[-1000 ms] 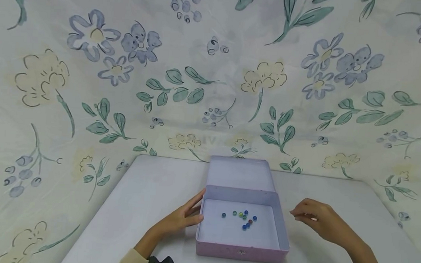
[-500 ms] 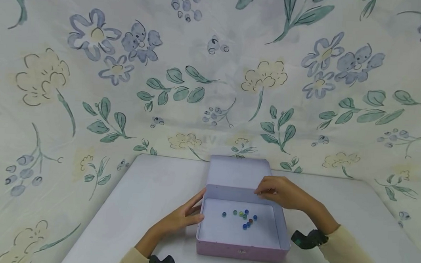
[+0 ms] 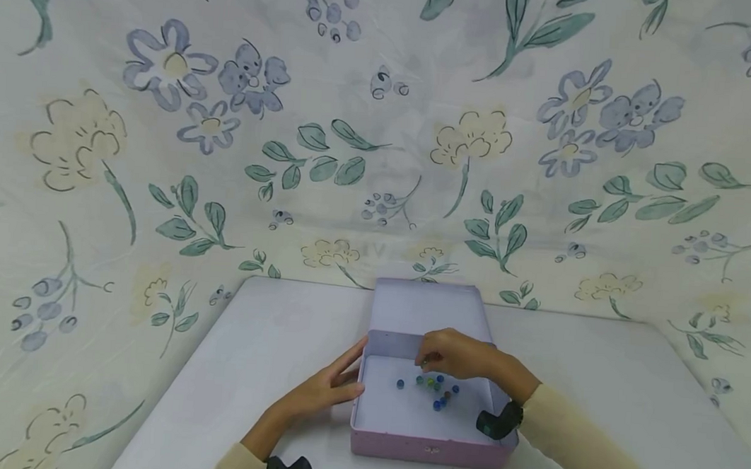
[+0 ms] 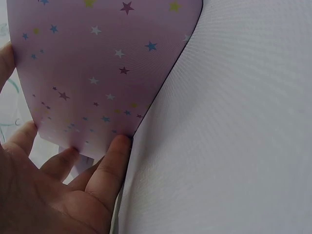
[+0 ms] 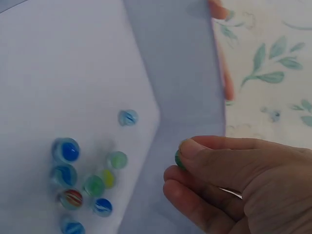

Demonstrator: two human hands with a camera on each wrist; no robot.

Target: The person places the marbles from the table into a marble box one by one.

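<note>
A pink tin box (image 3: 431,450) stands with its lid (image 3: 432,308) tipped back. On its pale floor lie several glass marbles (image 3: 437,405), blue, green, yellow and reddish. Above the back part of the box, my right hand (image 3: 461,354) pinches a green marble (image 5: 180,160) between thumb and finger; most of that marble is covered by the fingertips. My left hand (image 3: 319,391) rests its outstretched fingers against the box's left side. In the left wrist view, its fingertips (image 4: 119,144) touch the star-patterned pink wall (image 4: 107,63).
The box stands on a white table (image 3: 281,329). Behind the table hangs a flower-printed sheet (image 3: 379,157). Each wrist wears a black camera, one of them the right wrist camera (image 3: 499,420) over the box's right side.
My right hand has moved left from beside the box, over its right wall, and down inside above the marbles. The left hand and the box have stayed in place.
</note>
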